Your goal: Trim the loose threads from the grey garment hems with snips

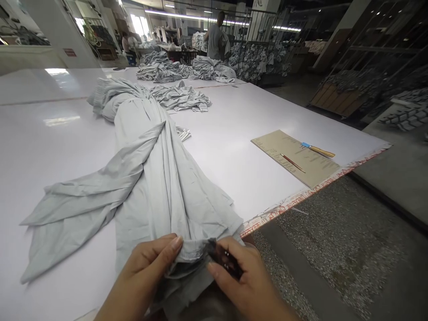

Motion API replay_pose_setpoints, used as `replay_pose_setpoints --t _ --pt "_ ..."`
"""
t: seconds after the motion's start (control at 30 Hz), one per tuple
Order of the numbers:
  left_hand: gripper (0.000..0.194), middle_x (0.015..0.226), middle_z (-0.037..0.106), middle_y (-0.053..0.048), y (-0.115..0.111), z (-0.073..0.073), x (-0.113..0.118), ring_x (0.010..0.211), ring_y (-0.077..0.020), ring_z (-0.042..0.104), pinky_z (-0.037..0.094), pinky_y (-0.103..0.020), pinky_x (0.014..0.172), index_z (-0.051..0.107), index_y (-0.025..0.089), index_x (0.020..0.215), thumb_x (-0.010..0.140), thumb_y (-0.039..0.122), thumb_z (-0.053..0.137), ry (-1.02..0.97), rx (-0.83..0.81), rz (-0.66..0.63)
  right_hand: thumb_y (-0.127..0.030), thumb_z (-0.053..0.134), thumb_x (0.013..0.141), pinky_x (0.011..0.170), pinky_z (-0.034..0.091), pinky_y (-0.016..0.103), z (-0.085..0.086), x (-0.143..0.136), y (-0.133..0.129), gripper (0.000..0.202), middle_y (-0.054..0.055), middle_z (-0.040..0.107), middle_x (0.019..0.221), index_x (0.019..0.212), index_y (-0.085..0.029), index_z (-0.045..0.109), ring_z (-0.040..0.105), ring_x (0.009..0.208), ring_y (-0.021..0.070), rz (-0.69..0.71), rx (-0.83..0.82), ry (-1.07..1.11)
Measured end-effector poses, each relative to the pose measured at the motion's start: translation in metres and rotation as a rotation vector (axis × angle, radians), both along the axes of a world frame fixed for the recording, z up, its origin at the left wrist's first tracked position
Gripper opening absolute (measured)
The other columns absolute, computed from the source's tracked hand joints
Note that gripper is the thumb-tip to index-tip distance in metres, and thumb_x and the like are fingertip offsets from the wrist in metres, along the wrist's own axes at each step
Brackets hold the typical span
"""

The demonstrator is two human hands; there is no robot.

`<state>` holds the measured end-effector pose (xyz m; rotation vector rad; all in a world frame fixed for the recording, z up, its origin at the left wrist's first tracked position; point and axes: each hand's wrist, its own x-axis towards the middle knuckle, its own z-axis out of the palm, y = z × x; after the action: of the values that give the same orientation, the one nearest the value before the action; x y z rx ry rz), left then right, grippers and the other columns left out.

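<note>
A light grey garment (160,178) stretches along the table toward me, its near edge gathered at my hands. My left hand (150,263) pinches that edge between thumb and fingers. Closed around small dark thread snips (225,258), my right hand (242,272) is just right of the pinched edge. The tips of the snips meet the cloth, though blur hides whether the blades are apart. A loose flap of the grey cloth (83,196) spreads out to the left.
On the white table (227,133), a printed board (284,149) carries a blue-and-yellow-handled tool (317,149) and a thin reddish-brown pencil (291,162). Grey cloth piles (180,96) lie farther back. The table's worn edge (287,207) runs along the right. A person (216,38) stands in the background.
</note>
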<state>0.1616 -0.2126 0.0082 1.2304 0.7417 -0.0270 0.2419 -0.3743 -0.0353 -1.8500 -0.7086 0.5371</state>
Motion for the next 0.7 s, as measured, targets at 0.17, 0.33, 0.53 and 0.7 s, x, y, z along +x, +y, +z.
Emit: replay_pose_setpoints --t 0.17,0.33,0.53,0.7 --pt "0.04 0.056 0.041 0.005 -0.003 0.001 -0.002 0.054 -0.0097 0.039 0.038 -0.018 0.048 0.053 0.016 0.055 0.074 0.045 0.073 -0.003 -0.148 -0.022 -0.041 0.058 0.089 0.057 0.032 0.023 -0.002 -0.01 -0.004 0.022 -0.006 0.054 0.061 0.078 -0.022 0.056 0.051 0.056 0.013 0.076 -0.07 -0.223" --pt "0.044 0.057 0.037 0.005 0.001 0.001 -0.007 0.055 -0.0095 0.035 0.035 -0.018 0.048 0.049 0.016 0.055 0.074 0.049 0.072 -0.001 -0.103 -0.053 -0.044 0.055 0.091 0.06 0.031 0.024 -0.005 -0.012 -0.002 0.027 -0.006 0.055 0.063 0.077 -0.021 0.052 0.053 0.057 0.0128 0.088 -0.067 -0.299" --pt "0.047 0.062 0.038 0.005 0.005 -0.001 -0.009 0.059 -0.012 0.038 0.039 -0.02 0.053 0.047 0.018 0.059 0.079 0.058 0.061 0.09 0.086 -0.177 -0.046 0.054 0.092 0.059 0.029 0.024 -0.007 -0.015 -0.002 0.03 -0.006 0.055 0.062 0.076 -0.021 0.051 0.053 0.056 0.0124 0.082 -0.05 -0.311" --pt "0.048 0.063 0.037 0.004 0.003 0.004 -0.009 0.061 -0.0134 0.039 0.037 -0.021 0.057 0.04 0.02 0.056 0.083 0.057 0.054 0.03 0.301 -0.272 -0.047 0.056 0.091 0.059 0.029 0.025 -0.002 -0.016 0.003 0.029 -0.006 0.057 0.062 0.077 -0.022 0.053 0.055 0.057 0.0134 0.089 -0.094 -0.326"
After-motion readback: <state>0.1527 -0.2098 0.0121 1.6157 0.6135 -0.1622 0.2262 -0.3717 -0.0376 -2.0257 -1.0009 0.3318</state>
